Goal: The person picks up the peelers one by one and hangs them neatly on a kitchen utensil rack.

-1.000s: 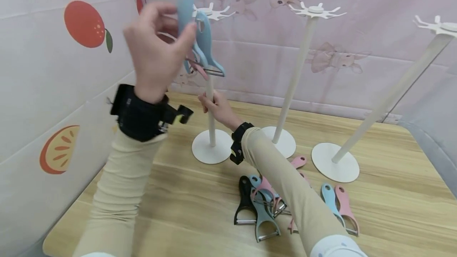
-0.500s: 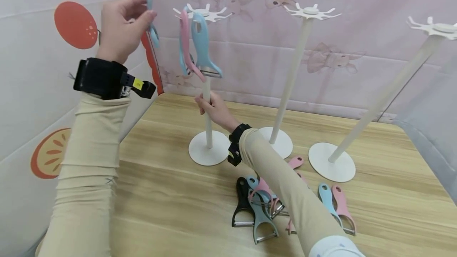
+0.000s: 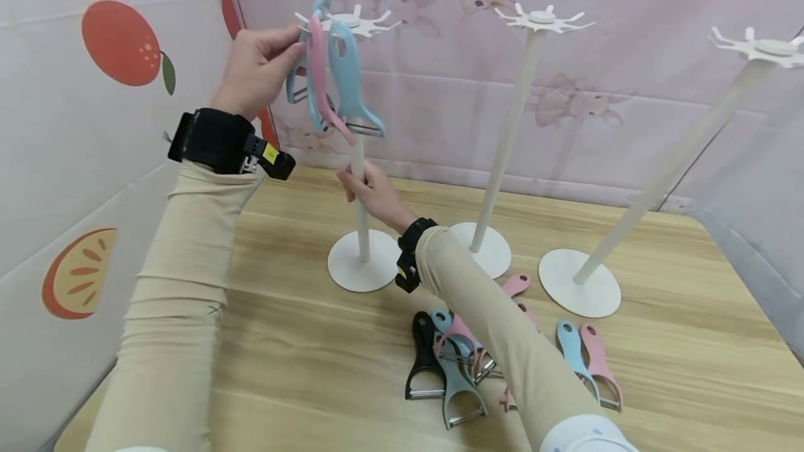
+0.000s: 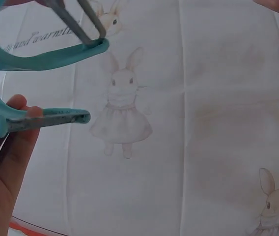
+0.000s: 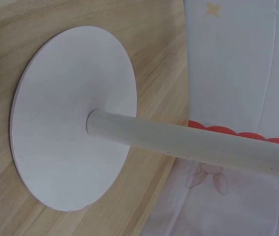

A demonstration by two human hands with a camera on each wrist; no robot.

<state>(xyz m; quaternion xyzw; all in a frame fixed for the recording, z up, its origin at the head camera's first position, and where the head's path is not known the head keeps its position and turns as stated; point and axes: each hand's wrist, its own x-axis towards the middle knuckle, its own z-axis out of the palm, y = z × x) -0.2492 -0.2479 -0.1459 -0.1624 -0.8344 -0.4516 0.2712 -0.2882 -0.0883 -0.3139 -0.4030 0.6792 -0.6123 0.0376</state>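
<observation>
Left hand (image 3: pixel 254 68) pinches light-blue plastic peeler (image 3: pixel 291 87) beside top of white, round-based, hooked stand (image 3: pixel 357 152); right hand (image 3: pixel 377 195) grips its pole (image 3: pixel 362 229) (presumably steadying). Seemingly hanging step; next move calls for seating peeler securely.

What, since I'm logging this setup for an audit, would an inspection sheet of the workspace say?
Surface: wood-grain table.
Job's things: pink peeler and blue peeler hang on the leftmost stand; middle stand and rightmost stand beside.
Clutter: black peeler, grey-green peeler and others in a pile, partly hidden by the right sleeve.
Hands: left hand pinches another blue peeler near the leftmost stand's top; whether it is hooked, cannot tell; right hand grips that stand.
Cables: nothing seen.
Surroundings: rabbit-print backdrop; fruit-print wall.
</observation>
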